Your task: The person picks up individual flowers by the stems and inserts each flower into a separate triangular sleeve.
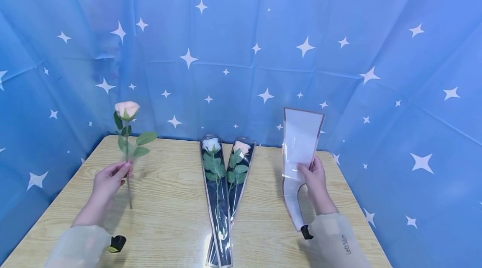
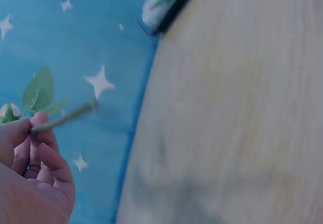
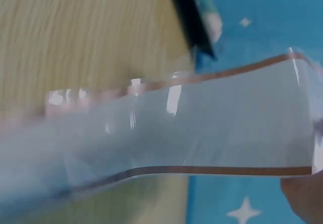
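Pink rose [image 1: 126, 130] pinched in L hand [image 1: 110, 179]; R hand [image 1: 315, 178] w/ wrapper [image 1: 302, 140] (white, bent).

The rose [image 1: 126, 109] is pale pink; the wrapper [image 1: 303, 138] white, brown-edged.

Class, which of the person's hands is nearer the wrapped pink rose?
Right. The right hand is right of the wrapped pink rose; the left hand is farther off, to its left.

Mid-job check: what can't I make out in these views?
Head: rear packet, its middle hidden behind the front packet.
Left wrist: held rose, bloom partly cut off by the left edge.
Right wrist: white wrapper, one end blurred and cut off by the left edge.
Right wrist: right hand, mostly cut off by the right edge.
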